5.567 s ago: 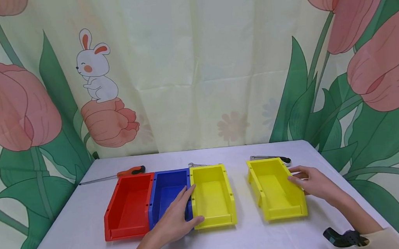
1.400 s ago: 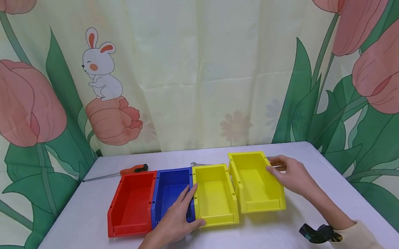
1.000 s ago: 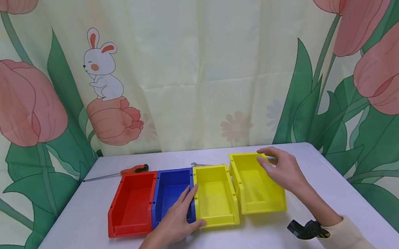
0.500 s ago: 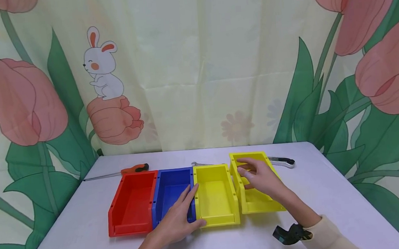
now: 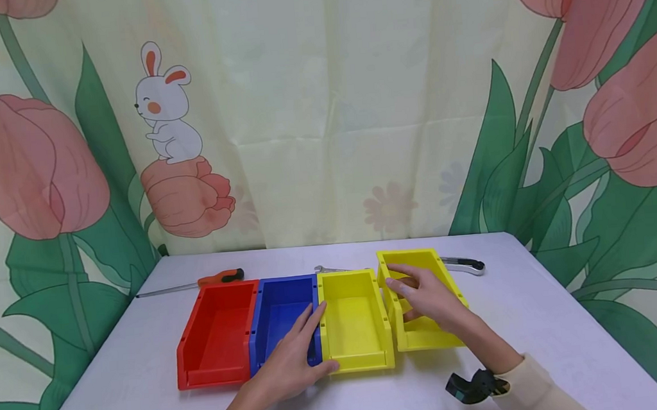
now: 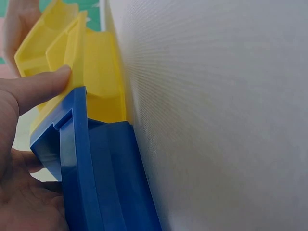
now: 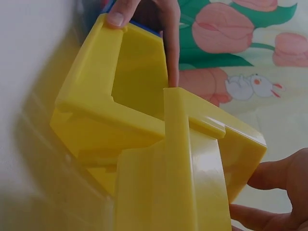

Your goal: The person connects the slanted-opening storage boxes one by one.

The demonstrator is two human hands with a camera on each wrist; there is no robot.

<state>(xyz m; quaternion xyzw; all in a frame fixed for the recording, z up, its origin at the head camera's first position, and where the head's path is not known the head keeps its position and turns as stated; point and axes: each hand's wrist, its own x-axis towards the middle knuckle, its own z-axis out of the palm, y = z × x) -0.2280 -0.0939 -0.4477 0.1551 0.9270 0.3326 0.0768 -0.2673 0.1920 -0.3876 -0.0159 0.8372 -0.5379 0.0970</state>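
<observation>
Side by side on the white table stand a red bin (image 5: 218, 333), a blue bin (image 5: 286, 298) and a yellow bin (image 5: 353, 315). A second yellow bin (image 5: 407, 260) is at their right, set a little farther back. My left hand (image 5: 287, 362) rests across the blue and first yellow bins, fingers straight along their shared rim. Its thumb (image 6: 50, 84) lies on the yellow bin's front edge. My right hand (image 5: 428, 297) reaches into the second yellow bin, its loosely bent fingers near the left wall. In the right wrist view, its fingertips (image 7: 262, 178) are partly hidden behind that bin's wall.
Behind the red bin lies a screwdriver (image 5: 218, 278) with an orange and black handle. A wrench (image 5: 328, 269) shows partly behind the first yellow bin. A metal tool with a black end (image 5: 466, 263) lies behind the second. A printed curtain (image 5: 323, 134) hangs behind the table.
The second yellow bin slid left beside the first in my right hand. That hand then let go of its right wall and moved inside, toward the left wall. My left hand stayed put.
</observation>
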